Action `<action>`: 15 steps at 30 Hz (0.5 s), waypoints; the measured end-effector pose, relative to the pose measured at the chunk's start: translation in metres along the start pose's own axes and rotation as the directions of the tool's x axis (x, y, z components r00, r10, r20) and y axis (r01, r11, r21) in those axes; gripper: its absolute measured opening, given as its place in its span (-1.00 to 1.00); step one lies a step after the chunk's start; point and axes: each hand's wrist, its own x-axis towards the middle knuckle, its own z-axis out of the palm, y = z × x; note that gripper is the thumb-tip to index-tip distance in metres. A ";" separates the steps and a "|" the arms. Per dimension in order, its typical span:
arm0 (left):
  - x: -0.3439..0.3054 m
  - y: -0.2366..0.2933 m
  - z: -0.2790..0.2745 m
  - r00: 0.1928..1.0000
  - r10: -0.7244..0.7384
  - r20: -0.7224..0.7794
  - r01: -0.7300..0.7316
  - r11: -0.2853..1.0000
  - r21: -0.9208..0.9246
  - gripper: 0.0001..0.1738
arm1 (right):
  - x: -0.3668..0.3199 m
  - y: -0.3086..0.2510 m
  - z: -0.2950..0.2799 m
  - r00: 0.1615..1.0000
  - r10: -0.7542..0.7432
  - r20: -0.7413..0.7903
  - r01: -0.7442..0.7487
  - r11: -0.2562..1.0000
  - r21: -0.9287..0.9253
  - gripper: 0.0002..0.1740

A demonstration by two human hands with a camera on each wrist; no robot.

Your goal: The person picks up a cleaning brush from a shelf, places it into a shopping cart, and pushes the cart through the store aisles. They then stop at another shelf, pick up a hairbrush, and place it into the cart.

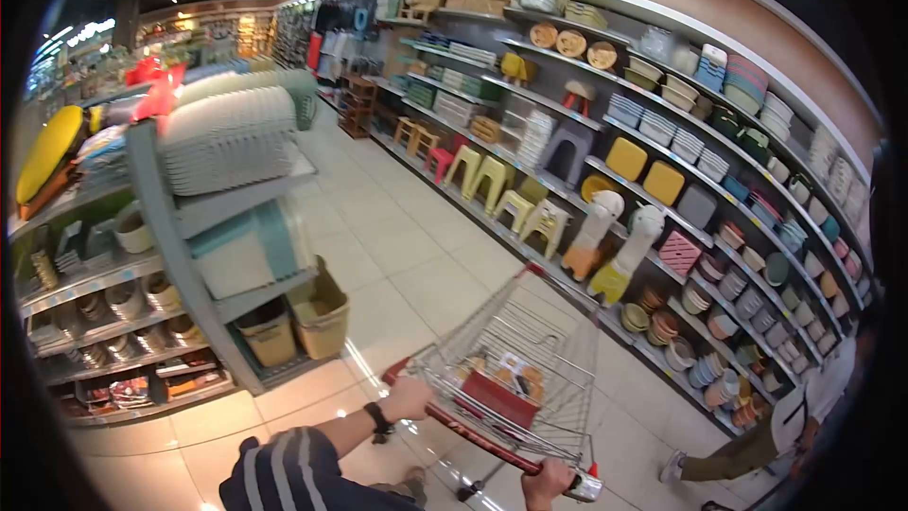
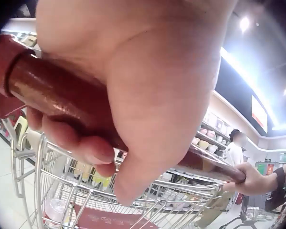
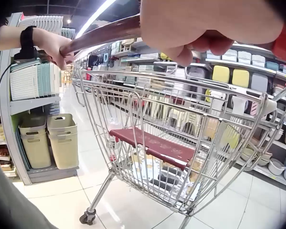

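Silver wire shopping cart (image 1: 498, 399) before us, on glossy cream floor tiles (image 1: 378, 246) in a shop aisle; our left hand (image 1: 407, 399) and right hand (image 1: 549, 484) curl round its red handlebar (image 1: 487, 438). Its long axis runs away from us, nose angled at the stocked wall shelves (image 1: 545, 103), near their foot. Tiled floor stretches leftward to the grey display rack (image 1: 175, 237).

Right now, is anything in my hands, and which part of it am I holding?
Yes, the shopping cart, by its red handlebar: your left hand grips it toward one end, your right hand toward the other.
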 end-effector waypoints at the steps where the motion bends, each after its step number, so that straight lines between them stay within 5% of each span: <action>1: 0.009 0.004 -0.010 1.000 0.010 0.018 -0.010 1.000 -0.001 -0.77 | 0.016 0.005 0.001 0.999 -0.054 0.006 0.054 0.998 -0.033 -0.83; 6: 0.069 0.007 -0.014 0.989 -0.075 0.124 0.081 0.996 -0.043 -0.75 | 0.080 0.045 0.051 0.995 -0.086 0.051 0.086 0.996 -0.006 -0.78; 15: 0.156 0.001 -0.015 0.986 -0.145 0.083 0.155 0.980 -0.124 -0.73 | 0.187 0.097 0.145 0.982 -0.189 0.003 0.189 0.981 0.050 -0.72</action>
